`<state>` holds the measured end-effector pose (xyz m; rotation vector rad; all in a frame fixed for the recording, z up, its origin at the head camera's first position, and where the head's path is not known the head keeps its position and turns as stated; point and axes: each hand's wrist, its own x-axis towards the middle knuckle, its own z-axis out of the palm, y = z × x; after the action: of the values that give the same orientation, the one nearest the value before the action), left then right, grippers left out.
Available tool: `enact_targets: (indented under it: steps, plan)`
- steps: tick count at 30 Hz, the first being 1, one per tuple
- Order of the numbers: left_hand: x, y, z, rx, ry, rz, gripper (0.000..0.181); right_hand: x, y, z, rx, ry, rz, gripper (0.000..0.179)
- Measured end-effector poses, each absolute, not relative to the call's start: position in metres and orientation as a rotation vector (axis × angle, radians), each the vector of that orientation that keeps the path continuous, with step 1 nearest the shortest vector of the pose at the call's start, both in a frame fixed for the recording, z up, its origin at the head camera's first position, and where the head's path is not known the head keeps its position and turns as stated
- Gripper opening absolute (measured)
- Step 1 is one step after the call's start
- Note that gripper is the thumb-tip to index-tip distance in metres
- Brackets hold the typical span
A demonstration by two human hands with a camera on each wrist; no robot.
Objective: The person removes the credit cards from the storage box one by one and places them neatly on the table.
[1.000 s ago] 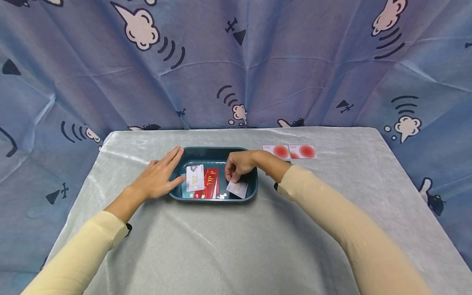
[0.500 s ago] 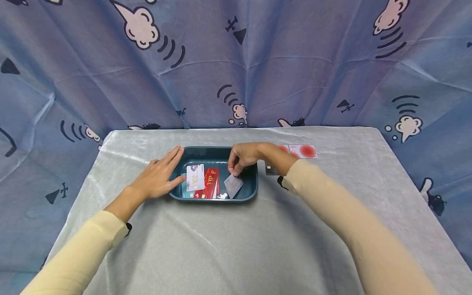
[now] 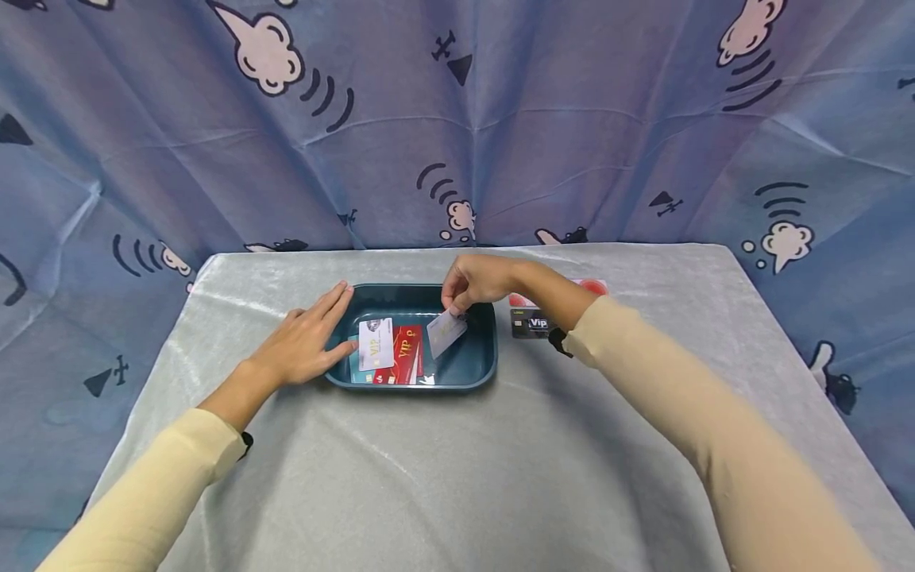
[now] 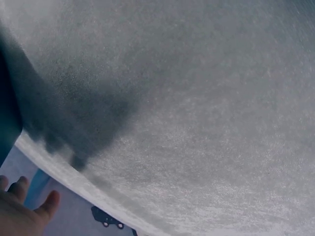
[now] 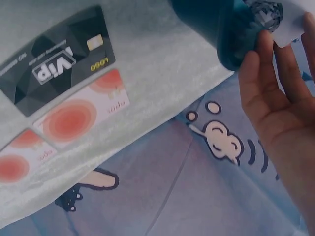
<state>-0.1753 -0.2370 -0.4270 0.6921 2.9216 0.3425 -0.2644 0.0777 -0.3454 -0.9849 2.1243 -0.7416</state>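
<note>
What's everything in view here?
Tray: 1, teal, on table
White card: 1, white, in tray
Red cards: at least 1, red, in tray
Teal card: 1, teal, in tray
Held card: 1, pale, over tray
Dark card: 1, dark grey, right of tray
Circle cards: 2, white-red, beyond dark card
Table: 1, grey, under tray
Curtain: 1, blue, behind table
Sleeves: 2, cream, on arms
Left hand: 1, bare, at tray's edge
Right hand: 1, bare, pinching held card

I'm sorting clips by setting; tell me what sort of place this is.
Probably a makeshift indoor work or filming spot: a patterned curtain hangs behind a cloth-covered table, which bears a tray and, beside it, a black card.
</note>
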Motion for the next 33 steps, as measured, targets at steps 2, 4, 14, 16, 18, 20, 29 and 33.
enact_targets:
  steps: [2, 4, 14, 16, 18, 20, 29, 33]
  plan:
    - [-0.175, -0.237, -0.426, 0.689, 2.92, 0.343, 0.086, -0.265, 0.081, -0.34, -0.973, 2.144, -0.755, 0.005]
    - [-0.174, -0.237, -0.426, 0.678, 2.917, 0.344, 0.086, -0.266, 0.085, -0.336, -0.964, 2.163, -0.764, 0.005]
    - [-0.174, -0.236, -0.426, 0.674, 2.912, 0.346, 0.086, -0.273, 0.108, -0.318, -0.877, 2.273, -0.811, 0.011]
    - [-0.174, -0.236, -0.426, 0.674, 2.91, 0.348, 0.086, -0.275, 0.115, -0.315, -0.845, 2.308, -0.815, 0.013]
    - [-0.174, -0.236, -0.426, 0.676, 2.911, 0.35, 0.086, -0.277, 0.123, -0.312, -0.818, 2.341, -0.815, 0.015]
    - [-0.174, -0.236, -0.426, 0.678, 2.912, 0.347, 0.086, -0.279, 0.132, -0.309, -0.801, 2.367, -0.815, 0.016]
    - [-0.174, -0.236, -0.425, 0.664, 2.903, 0.34, 0.087, -0.286, 0.176, -0.298, -0.74, 2.45, -0.826, 0.017]
    - [-0.174, -0.235, -0.425, 0.661, 2.898, 0.343, 0.087, -0.284, 0.197, -0.301, -0.687, 2.463, -0.842, 0.017]
